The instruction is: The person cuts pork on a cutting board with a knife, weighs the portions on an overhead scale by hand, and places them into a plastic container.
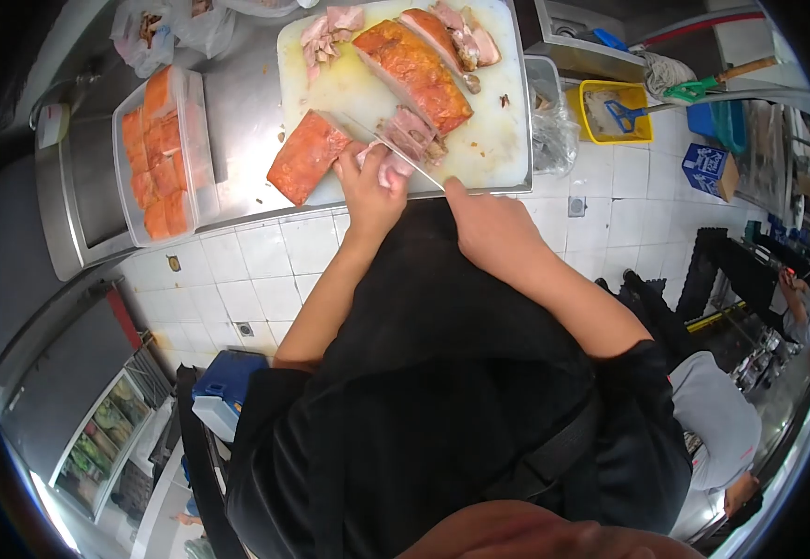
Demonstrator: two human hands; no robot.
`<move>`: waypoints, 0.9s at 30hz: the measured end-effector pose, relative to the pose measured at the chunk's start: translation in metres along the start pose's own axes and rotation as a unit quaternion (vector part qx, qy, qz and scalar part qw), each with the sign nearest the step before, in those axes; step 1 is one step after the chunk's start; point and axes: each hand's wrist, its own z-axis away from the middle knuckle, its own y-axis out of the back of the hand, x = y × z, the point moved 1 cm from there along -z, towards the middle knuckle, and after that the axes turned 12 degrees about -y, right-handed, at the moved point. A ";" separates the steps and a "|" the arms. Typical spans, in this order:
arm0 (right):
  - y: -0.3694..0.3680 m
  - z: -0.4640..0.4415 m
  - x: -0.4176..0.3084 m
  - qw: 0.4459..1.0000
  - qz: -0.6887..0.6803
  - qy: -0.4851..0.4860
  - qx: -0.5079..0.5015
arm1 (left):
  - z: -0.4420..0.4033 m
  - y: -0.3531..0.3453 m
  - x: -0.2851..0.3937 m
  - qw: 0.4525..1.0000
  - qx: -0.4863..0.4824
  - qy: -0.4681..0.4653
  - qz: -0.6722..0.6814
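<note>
My right hand (pixel 491 221) is closed round the handle of a knife (pixel 414 166), its thin blade pointing up and left across the cutting board (pixel 330 88). Beside the blade, my left hand (pixel 372 194) is closed on a pale pink piece of meat (pixel 392 170), its fingertips near a block of roast pork (pixel 306 158) with orange-brown skin. Just beyond the blade lie cut meat pieces (pixel 411 133). A longer slab of roast pork (pixel 414 74) rests farther back, with trimmed scraps (pixel 330 35) at the board's far left and more at its far right.
Left of the board, a clear plastic tub (pixel 202 168) holds several skin-on pork blocks on the steel counter (pixel 242 102). Plastic bags (pixel 205 28) sit behind it. Right of the counter are a clear bin (pixel 547 112) and a yellow bucket (pixel 615 135). Another person (pixel 717 419) is at lower right.
</note>
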 end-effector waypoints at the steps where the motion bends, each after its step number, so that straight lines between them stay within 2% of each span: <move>1: 0.000 0.003 0.001 0.999 0.011 -0.018 -0.028 | 0.000 0.000 0.000 1.000 -0.002 -0.003 -0.001; 3: -0.008 -0.002 0.002 0.997 0.020 -0.040 -0.059 | 0.004 0.001 0.001 1.000 -0.008 -0.004 0.000; 6: -0.025 -0.029 0.003 1.000 -0.011 0.007 -0.005 | 0.002 -0.002 -0.001 1.000 -0.003 0.004 -0.003; 9: -0.019 -0.020 0.008 1.000 -0.010 -0.007 -0.025 | 0.002 -0.002 0.002 1.000 -0.004 0.010 0.006; 12: -0.022 -0.012 0.015 0.995 0.024 -0.051 -0.087 | 0.000 -0.003 0.001 1.000 -0.003 0.011 -0.001; 14: -0.042 -0.030 0.018 0.999 -0.009 -0.018 -0.025 | 0.000 -0.002 0.003 1.000 -0.003 0.012 -0.007; 18: -0.053 -0.059 0.014 0.999 -0.024 -0.016 -0.022 | -0.001 -0.002 0.001 1.000 -0.008 0.022 -0.001; 21: -0.050 -0.056 0.021 0.999 0.003 -0.004 -0.037 | 0.000 -0.003 0.001 1.000 0.007 0.018 -0.001; 24: -0.044 -0.047 0.023 0.998 -0.006 -0.023 -0.055 | 0.002 0.010 0.007 1.000 -0.014 0.020 0.015; 26: -0.042 -0.047 0.025 0.995 -0.003 -0.055 -0.087 | 0.001 0.016 0.017 0.996 -0.017 0.048 0.072; 27: -0.040 -0.050 0.028 0.995 -0.003 -0.052 -0.083 | 0.011 0.011 0.005 0.997 -0.019 0.052 0.050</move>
